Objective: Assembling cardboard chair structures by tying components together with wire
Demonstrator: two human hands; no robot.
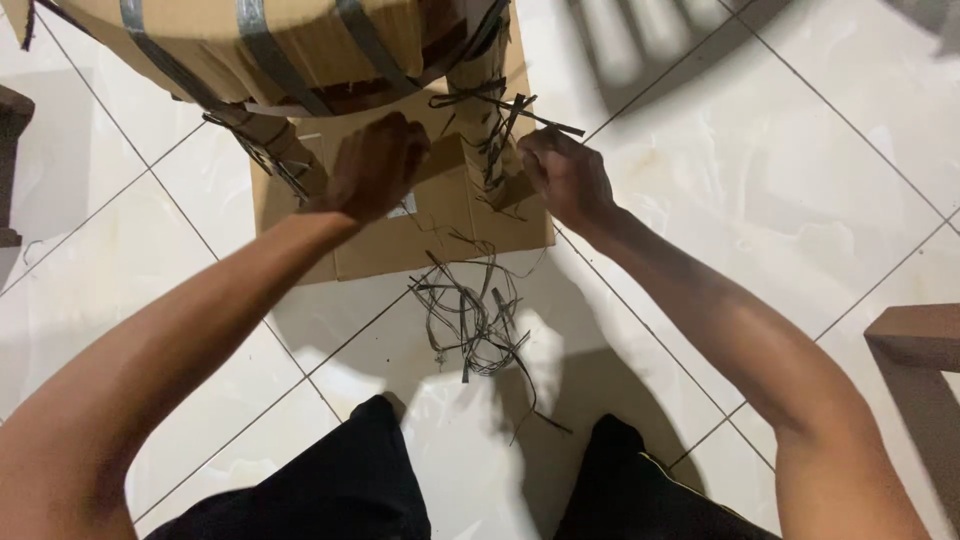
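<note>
Hands: left hand [372,165] and right hand [565,178] are both at the cardboard-wrapped furniture [300,50], which stands on white floor tiles [800,180] just ahead of the person's knees.
Left grip: fingers are curled at a spot between the two wrapped legs, above the flat cardboard; what they pinch, if anything, is hidden behind the knuckles, so I cannot tell whether they grasp something.
Right grip: clenched beside the right wrapped leg [487,110], apparently on a dark strap end [545,122] that juts from the binding.
Wrapping: brown cardboard covers the body and legs, crossed by grey-black plastic bands [250,30]; the left wrapped leg [275,150] carries frayed ties too.
Risk, strap: a taut band could snap back at the fingers or wrist if it gives suddenly, judging by the stiff, split ends.
Risk, edges: frayed strap slivers look sharp enough to nick bare skin.
Risk, tipping: pulling hard on one leg could rock the piece toward the person.
Risk, floor: loose strap scraps [470,320] lie tangled between the knees, and could catch a foot.
Sheet: flat cardboard sheet [450,225] lies under the legs, rectangular, brown.
Label: small white tag [403,209] sits on the sheet just below the left hand, partly hidden.
Edges: dark wooden pieces [920,350] show at the right and left borders.
</note>
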